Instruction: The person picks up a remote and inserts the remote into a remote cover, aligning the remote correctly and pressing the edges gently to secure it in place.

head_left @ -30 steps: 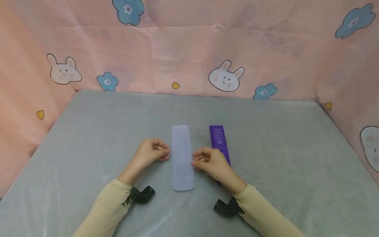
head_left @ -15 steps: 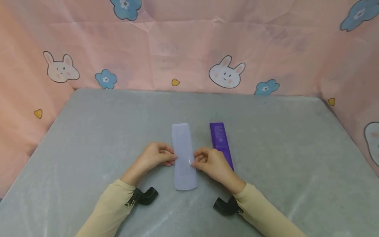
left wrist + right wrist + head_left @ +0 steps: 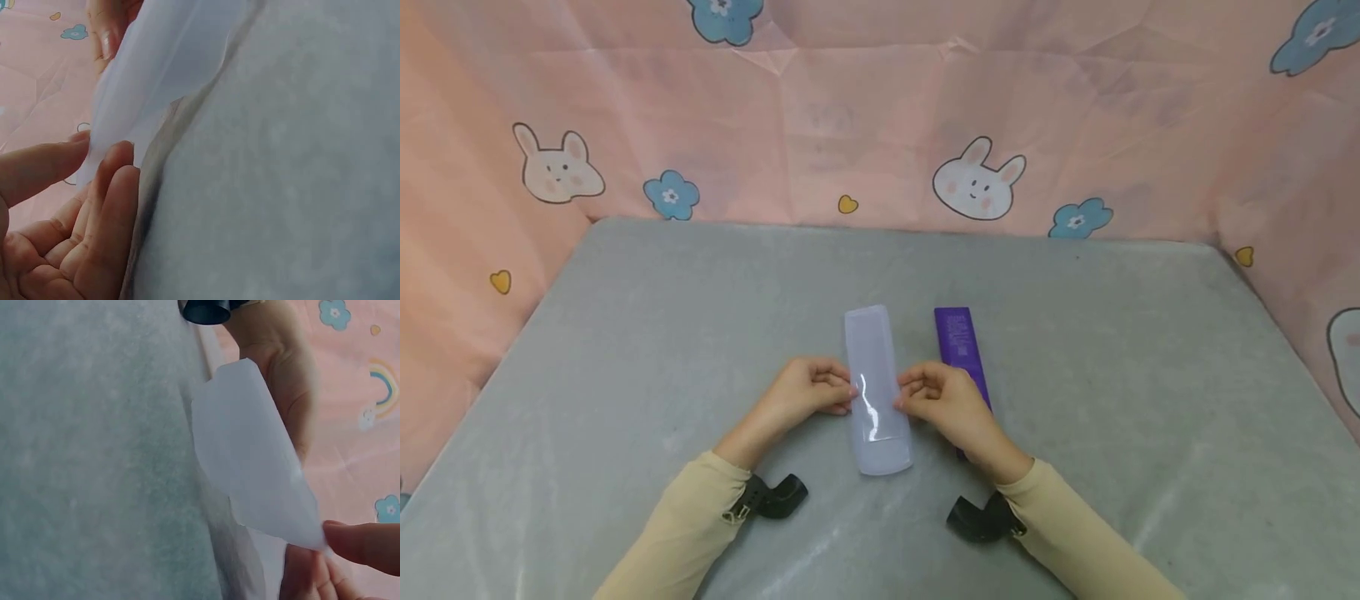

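Grey table (image 3: 625,333) bears a translucent sleeve (image 3: 877,392) pinched by left hand (image 3: 808,393) and right hand (image 3: 943,400), beside a purple remote (image 3: 957,337).

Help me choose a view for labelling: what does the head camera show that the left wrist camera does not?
Only the head view shows the purple remote lying on the grey table beside the right hand, both beige sleeves, and the whole translucent sleeve-like cover. Only the left wrist view shows, close up, the cover's edge raised off the table and the left hand's fingers under it. Both show the left hand pinching the cover.
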A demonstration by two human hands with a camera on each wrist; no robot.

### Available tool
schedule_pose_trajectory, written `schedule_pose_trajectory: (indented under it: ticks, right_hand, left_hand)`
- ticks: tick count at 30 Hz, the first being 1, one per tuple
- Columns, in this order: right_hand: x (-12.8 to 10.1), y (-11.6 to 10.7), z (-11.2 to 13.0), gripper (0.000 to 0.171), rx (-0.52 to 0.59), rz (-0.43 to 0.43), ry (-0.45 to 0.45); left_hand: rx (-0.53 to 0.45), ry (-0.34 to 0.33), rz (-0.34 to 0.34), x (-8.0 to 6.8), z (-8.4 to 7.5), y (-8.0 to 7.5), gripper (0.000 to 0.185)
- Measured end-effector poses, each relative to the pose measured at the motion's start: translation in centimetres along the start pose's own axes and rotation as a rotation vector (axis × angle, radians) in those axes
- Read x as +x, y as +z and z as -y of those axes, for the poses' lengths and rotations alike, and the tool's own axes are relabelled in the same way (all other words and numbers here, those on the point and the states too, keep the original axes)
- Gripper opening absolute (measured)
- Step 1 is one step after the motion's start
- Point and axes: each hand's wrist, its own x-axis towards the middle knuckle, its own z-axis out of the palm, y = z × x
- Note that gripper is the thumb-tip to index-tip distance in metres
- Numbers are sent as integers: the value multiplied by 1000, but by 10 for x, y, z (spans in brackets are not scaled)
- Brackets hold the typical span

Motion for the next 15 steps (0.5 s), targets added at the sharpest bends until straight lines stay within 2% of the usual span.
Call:
schedule_pose_trajectory:
  ticks: [4,7,11,15]
  right_hand:
    - [-1,-2,-1,20,79,-13,-15]
    - [-1,-3,-2,19,114,-23,-29]
    - [-2,-3,-3,18,128,-23,-53]
    - [-3,-2,-1,18,131,-21,-77]
  left_hand:
    - [-14,0,-2,0,0,2,17]
    - [23,-7,-3,-1,0,3,14]
    - [102,-4,-8,-3,-1,5,10]
    - [112,11,-12,-4,-2,7,10]
